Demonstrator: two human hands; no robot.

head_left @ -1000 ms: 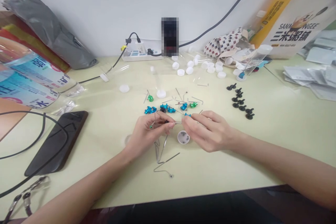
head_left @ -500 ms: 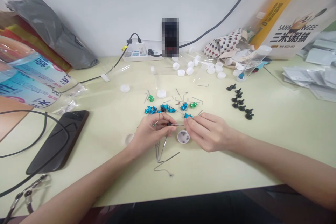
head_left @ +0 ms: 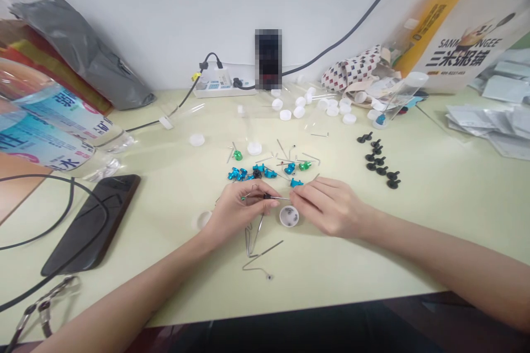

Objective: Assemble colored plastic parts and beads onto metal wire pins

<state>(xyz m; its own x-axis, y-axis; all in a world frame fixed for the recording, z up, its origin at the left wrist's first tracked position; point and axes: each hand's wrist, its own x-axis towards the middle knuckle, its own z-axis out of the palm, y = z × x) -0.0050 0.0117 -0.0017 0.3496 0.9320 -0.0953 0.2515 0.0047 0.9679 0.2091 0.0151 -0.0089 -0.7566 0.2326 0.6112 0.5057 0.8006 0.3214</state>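
Between the thumb and fingers of my left hand [head_left: 238,204] is a small black part [head_left: 267,196], with a thin bent wire running below it. My right hand [head_left: 331,207] pinches a thin metal rod [head_left: 282,198] whose other end meets the black part. The fingertips hide the rod's right end. Just below the rod stands a white cap [head_left: 289,225] holding several tiny dark pieces. Blue metal fittings [head_left: 270,174] lie beyond my hands, one blue fitting [head_left: 296,182] close to my right fingertips. Bent metal wires [head_left: 265,252] rest nearer the table's front edge.
Green fittings [head_left: 305,165] and loose pins lie behind the blue ones. Black thumb screws [head_left: 381,171] are lined up at right. White caps [head_left: 285,115] and clear tubes are scattered at the back. A phone [head_left: 93,220], cable and bottles [head_left: 49,127] occupy the left.
My right hand has turned slightly, its fingers curling further around the rod. The left hand and the black part have hardly moved.
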